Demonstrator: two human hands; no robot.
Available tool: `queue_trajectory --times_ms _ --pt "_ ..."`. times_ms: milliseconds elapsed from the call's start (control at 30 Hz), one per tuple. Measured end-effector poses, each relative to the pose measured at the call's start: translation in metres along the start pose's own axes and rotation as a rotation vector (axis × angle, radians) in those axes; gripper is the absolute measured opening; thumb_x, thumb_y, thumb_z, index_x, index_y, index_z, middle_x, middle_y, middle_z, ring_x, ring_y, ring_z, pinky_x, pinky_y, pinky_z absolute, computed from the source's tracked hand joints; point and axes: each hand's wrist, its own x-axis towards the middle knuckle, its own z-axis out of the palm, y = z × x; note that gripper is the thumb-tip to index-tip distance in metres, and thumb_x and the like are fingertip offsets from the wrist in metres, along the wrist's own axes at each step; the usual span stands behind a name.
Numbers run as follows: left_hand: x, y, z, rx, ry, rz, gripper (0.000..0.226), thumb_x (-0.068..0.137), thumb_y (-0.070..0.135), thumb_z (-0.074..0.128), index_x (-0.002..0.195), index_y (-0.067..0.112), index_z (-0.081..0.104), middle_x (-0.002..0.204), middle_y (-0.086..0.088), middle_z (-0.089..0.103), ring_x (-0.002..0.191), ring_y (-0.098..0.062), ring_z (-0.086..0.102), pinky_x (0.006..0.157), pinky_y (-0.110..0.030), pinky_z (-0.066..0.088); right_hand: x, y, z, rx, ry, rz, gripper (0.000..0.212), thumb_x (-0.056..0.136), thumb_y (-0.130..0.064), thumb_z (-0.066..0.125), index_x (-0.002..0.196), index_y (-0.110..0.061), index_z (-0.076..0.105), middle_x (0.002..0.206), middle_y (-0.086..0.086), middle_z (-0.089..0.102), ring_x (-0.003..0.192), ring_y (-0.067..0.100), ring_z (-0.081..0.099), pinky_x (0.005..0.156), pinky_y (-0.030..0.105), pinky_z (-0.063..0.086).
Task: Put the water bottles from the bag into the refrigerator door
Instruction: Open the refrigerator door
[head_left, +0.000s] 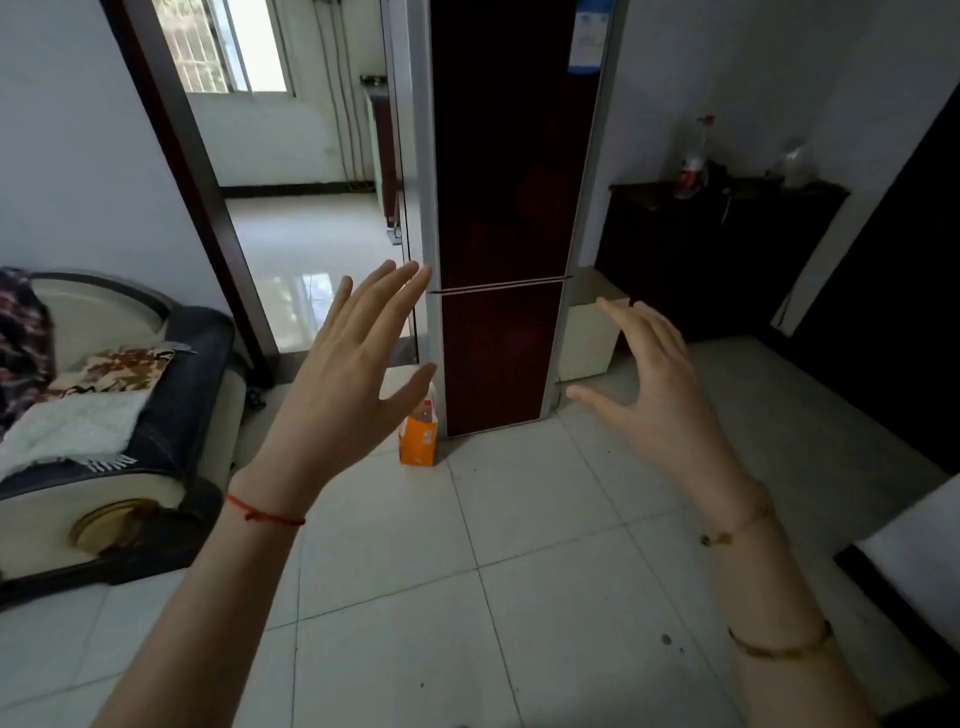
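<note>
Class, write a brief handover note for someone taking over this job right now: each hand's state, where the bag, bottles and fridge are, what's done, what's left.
Left hand: open, fingers spread, holds nothing.
Right hand: open, holds nothing.
The orange bag stands on the floor by the refrigerator, at its lower left corner. One bottle shows at the bag's top; how many are inside cannot be told.
Done: nothing; the refrigerator is closed.
Left: open its door, then move the bottles from the bag into it.

**What is in sight, counted**

Two hands: one left hand (343, 384), one right hand (654, 395). One refrigerator (509, 182). One orange bag (418, 441), with one water bottle (427, 410) showing in it. One sofa (104, 415). One dark cabinet (717, 249), with one red-labelled bottle (693, 161) on it.
</note>
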Motion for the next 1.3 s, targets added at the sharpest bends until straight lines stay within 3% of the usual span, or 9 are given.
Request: queue_trajectory --times_ms 200,300,433,667,800,1000,1200,1300 --pt "0.049 -0.031 0.042 0.002 -0.009 -0.019 0.075 0.091 0.034 0.057 0.154 0.019 0.02 0.16 0.001 0.025 0.151 -0.015 0.013 0.125 -0.035 0.002 0.05 0.034 0.028 0.011 -0.038 0.058 0.081 0.081 -0.039 0.072 0.148 -0.021 0.032 0.152 -0.002 0.034 0.143 0.01 0.02 0.12 0.041 0.022" --pt "0.073 -0.042 0.063 0.005 -0.017 -0.015 0.075 0.09 0.035 0.056 0.154 0.019 0.02 0.16 0.001 0.025 0.151 -0.016 0.014 0.124 -0.034 0.001 0.07 0.053 0.04 0.0 -0.054 0.064 0.08 0.081 -0.041 0.07 0.148 -0.02 0.032 0.152 -0.002 0.035 0.145 0.014 0.022 0.12 0.039 0.022" --pt "0.103 -0.046 0.092 -0.023 -0.051 -0.017 0.074 0.091 0.036 0.054 0.154 0.018 0.019 0.16 -0.001 0.026 0.151 -0.018 0.015 0.125 -0.04 0.005 0.093 0.079 0.052 0.003 -0.092 0.073 0.079 0.082 -0.042 0.069 0.149 -0.022 0.03 0.152 -0.004 0.034 0.145 0.013 0.021 0.12 0.034 0.019" --pt "0.159 -0.052 0.148 -0.013 -0.07 -0.055 0.074 0.091 0.035 0.054 0.154 0.019 0.018 0.16 -0.001 0.024 0.151 -0.016 0.014 0.125 -0.041 0.007 0.15 0.134 0.073 0.036 -0.155 0.059 0.078 0.083 -0.041 0.069 0.149 -0.022 0.03 0.152 -0.003 0.034 0.146 0.014 0.02 0.121 0.044 0.022" --pt "0.192 -0.051 0.179 -0.006 -0.04 -0.102 0.074 0.092 0.035 0.055 0.155 0.02 0.018 0.161 0.002 0.022 0.15 -0.009 0.008 0.125 -0.033 0.001 0.185 0.175 0.079 0.07 -0.184 0.034 0.078 0.084 -0.043 0.068 0.149 -0.024 0.029 0.153 -0.006 0.033 0.147 0.012 0.018 0.121 0.044 0.02" --pt "0.229 -0.044 0.213 0.031 -0.037 -0.168 0.074 0.092 0.033 0.055 0.154 0.019 0.019 0.16 -0.002 0.024 0.151 -0.017 0.013 0.125 -0.035 0.002 0.233 0.23 0.084 0.098 -0.225 -0.004 0.077 0.084 -0.043 0.068 0.148 -0.023 0.031 0.152 -0.005 0.035 0.146 0.014 0.021 0.121 0.046 0.022" --pt "0.245 -0.051 0.238 0.074 -0.054 -0.252 0.075 0.092 0.034 0.057 0.154 0.02 0.018 0.161 -0.001 0.023 0.151 -0.015 0.011 0.125 -0.035 0.001 0.272 0.261 0.102 0.134 -0.275 -0.025 0.075 0.084 -0.04 0.069 0.147 -0.023 0.032 0.152 -0.004 0.034 0.146 0.014 0.02 0.121 0.038 0.02" --pt "0.25 -0.06 0.246 0.082 -0.051 -0.292 0.074 0.092 0.034 0.057 0.154 0.019 0.019 0.16 -0.002 0.024 0.151 -0.017 0.013 0.125 -0.038 0.004 0.29 0.268 0.115 0.14 -0.307 -0.049 0.075 0.084 -0.04 0.069 0.147 -0.022 0.033 0.152 -0.004 0.035 0.146 0.015 0.02 0.121 0.042 0.021"
